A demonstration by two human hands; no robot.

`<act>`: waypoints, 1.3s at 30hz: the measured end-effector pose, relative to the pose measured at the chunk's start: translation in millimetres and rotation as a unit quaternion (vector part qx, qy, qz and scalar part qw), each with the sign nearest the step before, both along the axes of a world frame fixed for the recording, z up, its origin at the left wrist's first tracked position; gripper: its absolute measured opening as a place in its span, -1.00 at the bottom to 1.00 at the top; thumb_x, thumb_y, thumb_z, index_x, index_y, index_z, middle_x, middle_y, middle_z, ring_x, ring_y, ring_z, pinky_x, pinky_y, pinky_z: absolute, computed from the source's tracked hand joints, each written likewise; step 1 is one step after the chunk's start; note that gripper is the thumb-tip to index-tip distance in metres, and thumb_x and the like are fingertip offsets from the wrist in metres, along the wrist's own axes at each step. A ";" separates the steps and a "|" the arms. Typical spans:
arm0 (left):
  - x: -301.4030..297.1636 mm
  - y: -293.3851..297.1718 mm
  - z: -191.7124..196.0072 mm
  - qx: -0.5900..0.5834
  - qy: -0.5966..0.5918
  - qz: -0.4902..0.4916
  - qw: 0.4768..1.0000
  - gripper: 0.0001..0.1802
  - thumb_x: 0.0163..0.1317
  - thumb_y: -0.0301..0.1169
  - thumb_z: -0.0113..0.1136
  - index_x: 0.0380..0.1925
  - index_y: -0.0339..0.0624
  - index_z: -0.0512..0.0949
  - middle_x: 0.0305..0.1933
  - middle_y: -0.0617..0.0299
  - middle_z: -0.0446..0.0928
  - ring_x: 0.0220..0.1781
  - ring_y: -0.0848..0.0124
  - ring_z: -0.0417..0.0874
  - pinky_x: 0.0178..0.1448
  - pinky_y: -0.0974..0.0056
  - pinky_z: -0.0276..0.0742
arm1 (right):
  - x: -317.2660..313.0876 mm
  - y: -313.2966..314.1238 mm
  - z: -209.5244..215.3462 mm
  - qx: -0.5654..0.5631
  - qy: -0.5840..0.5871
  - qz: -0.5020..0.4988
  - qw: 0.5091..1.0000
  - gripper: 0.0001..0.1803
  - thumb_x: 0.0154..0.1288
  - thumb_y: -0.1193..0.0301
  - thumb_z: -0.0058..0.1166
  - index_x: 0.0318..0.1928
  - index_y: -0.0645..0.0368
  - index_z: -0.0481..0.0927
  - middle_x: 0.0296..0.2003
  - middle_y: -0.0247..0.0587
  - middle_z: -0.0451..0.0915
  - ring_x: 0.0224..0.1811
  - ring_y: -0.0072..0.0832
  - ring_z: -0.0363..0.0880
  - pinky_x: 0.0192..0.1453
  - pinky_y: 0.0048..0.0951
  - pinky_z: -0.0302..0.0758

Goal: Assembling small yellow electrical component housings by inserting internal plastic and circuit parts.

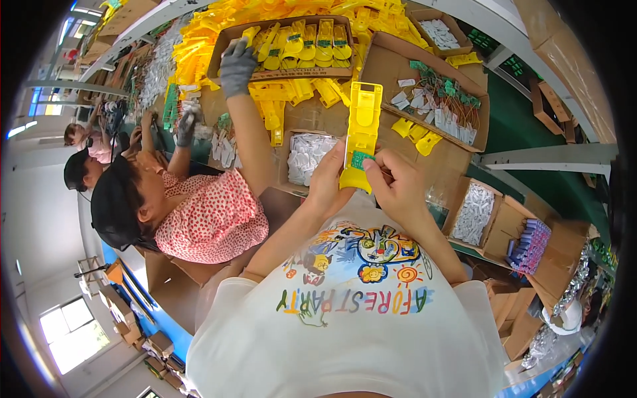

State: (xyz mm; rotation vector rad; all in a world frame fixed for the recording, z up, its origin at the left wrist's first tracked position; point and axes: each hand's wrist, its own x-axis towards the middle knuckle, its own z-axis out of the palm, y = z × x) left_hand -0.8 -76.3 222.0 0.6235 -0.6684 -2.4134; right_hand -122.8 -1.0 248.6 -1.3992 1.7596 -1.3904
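Note:
A long yellow plastic housing (pixel 366 119) stands in front of my chest, its far end pointing away from me. My left hand (pixel 328 178) is wrapped round its lower left side. A small green circuit board (pixel 360 159) sits in the lower part of the housing. My right hand (pixel 398 184) is closed at the lower right, with the thumb against the board's right edge. Its other fingers curl beside the housing and are partly hidden. Just left of my left hand is a box holding white plastic pieces (pixel 306 158).
Beyond, a cardboard box (pixel 282 74) holds yellow housings with boards; a co-worker's gloved hand (pixel 237 68) reaches into it. Loose yellow housings (pixel 199 50) pile behind. At right, a larger box (pixel 424 132) holds wired boards. Purple cylindrical cells (pixel 531 245) lie in a box further right.

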 end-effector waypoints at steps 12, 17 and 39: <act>-4.3 3.4 -0.3 -0.063 0.023 -0.024 0.997 -0.51 0.43 -0.15 -0.35 0.19 -0.25 0.24 0.18 -0.04 0.37 0.15 0.21 0.45 0.22 0.13 0.38 | 0.3 6.0 14.9 -0.041 0.120 -0.008 0.992 -0.85 0.12 0.52 0.14 -0.49 0.23 0.42 -0.60 -0.19 0.43 -0.64 -0.38 0.44 -0.58 -0.42 0.32; -4.9 5.9 2.9 -0.076 0.007 -0.034 0.997 -0.51 0.43 -0.15 -0.34 0.21 -0.24 0.22 0.19 -0.03 0.36 0.17 0.23 0.44 0.25 0.13 0.35 | -0.1 5.1 13.2 -0.031 0.115 -0.003 0.993 -0.85 0.13 0.50 0.12 -0.51 0.24 0.44 -0.63 -0.18 0.43 -0.67 -0.39 0.42 -0.59 -0.43 0.30; -5.1 10.5 -16.8 -0.194 -0.104 0.073 0.973 -0.55 0.25 -0.47 -0.09 0.16 -0.35 0.32 0.08 0.11 0.46 0.07 0.41 0.48 0.17 0.31 0.35 | -19.1 -2.7 -17.7 0.149 -0.051 0.062 0.986 -0.74 0.13 0.33 0.20 -0.52 0.29 0.57 -0.71 -0.22 0.52 -0.69 -0.55 0.49 -0.61 -0.53 0.33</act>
